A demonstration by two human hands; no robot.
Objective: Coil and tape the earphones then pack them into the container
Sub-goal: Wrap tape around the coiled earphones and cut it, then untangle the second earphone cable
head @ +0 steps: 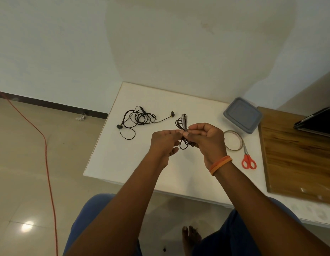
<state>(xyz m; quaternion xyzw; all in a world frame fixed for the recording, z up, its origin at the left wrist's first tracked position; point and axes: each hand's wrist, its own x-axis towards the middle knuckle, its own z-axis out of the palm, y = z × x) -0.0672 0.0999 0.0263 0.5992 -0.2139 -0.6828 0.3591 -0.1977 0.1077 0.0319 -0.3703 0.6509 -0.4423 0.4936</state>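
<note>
Because the cable is thin, soft and very light, the coiled earphones (183, 130) will spring open if they are not held at the middle, so the best place to take hold is the taped waist of the bundle and not the free loops. In the head view, both hands keep this bundle in the air above the white surface (142, 163). The left hand (165, 143) has its fingers (176, 133) pressed together on the middle of the coil, and the right hand (206, 139) pinches the same place from the other side. A strip of clear tape (184, 120) stands up from the bundle, and I judge it is not fully wrapped yet. The cable is black, with loops above and below the fingers.

A second pair of earphones (140, 118) lies loose and tangled on the surface, to the left and well apart from the hands. The container (242, 115), grey with its lid on, stands to the right at the far edge. Near it lie a tape roll (233, 140) and scissors (248, 159) with red handles.
</note>
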